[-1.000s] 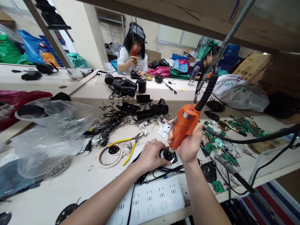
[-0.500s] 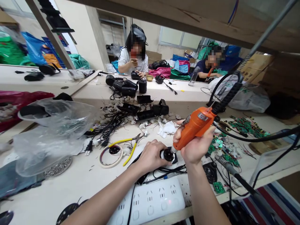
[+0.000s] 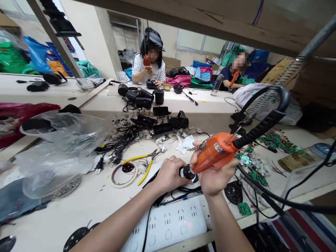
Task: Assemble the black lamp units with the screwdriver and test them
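Observation:
My right hand [image 3: 215,176] is wrapped round an orange electric screwdriver [image 3: 214,154], a black cable leaving its upper end. The tool tilts down to the left, its tip at a small black round part [image 3: 187,172]. My left hand [image 3: 172,171] is closed round that part and steadies it over the bench; its exact kind does not show. The palm hides part of a black piece underneath. Black cords [image 3: 187,193] and a pen [image 3: 183,198] lie just below my hands, beside a white power strip [image 3: 173,224].
Yellow-handled cutters [image 3: 147,173] and a tape roll [image 3: 113,178] lie left of my hands. Behind are black housings [image 3: 162,127] and a heap of cables [image 3: 126,140]. Green circuit boards [image 3: 280,141] lie at right. Across the bench, two people [image 3: 149,70] hold orange tools.
The orange screwdriver has swung lower and flatter, its tip now over the black round part. Its cable has bent further right. My left hand has hardly moved.

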Available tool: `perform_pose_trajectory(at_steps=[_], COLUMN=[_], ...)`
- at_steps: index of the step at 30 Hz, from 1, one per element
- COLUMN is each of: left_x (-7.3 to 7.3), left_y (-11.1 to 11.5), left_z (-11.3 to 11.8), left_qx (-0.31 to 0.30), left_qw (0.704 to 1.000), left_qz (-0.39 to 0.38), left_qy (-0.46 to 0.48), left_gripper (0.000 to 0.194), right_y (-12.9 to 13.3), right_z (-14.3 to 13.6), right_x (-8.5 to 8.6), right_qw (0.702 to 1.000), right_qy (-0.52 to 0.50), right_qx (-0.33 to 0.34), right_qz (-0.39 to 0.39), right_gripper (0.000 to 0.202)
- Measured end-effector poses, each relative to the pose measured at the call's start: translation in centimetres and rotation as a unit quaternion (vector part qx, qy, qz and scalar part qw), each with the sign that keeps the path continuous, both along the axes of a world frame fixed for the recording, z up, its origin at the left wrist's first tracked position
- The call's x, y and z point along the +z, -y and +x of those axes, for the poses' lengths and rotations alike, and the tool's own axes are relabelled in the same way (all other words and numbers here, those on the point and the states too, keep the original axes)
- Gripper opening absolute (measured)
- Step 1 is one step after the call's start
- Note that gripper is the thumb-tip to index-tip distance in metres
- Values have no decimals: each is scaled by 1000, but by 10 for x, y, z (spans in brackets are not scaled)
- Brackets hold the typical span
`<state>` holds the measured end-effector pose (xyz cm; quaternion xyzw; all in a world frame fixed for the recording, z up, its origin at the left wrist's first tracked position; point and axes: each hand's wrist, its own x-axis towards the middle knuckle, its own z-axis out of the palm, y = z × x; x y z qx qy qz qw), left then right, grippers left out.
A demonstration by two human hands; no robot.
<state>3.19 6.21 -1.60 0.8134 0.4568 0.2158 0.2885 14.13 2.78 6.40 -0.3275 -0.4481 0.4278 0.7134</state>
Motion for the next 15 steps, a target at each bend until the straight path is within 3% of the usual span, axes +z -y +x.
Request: perform_pose_trajectory(at_steps=[8,15], left_x=[6,8], left_y=[1,1], left_z=[1,1], left_qx=[-2,-3], left_qw=[1000,1000], left_qz=[-8,-7], left_qy=[-10,-10], left_gripper=[38,41], right_y=[-5,-8], right_z=[3,2], right_x=[0,4], right_qw=[1000,1000], right_qy=[3,-15], right_qx=[-21,-14], right_qz=[-17,-4], right_gripper=[77,70])
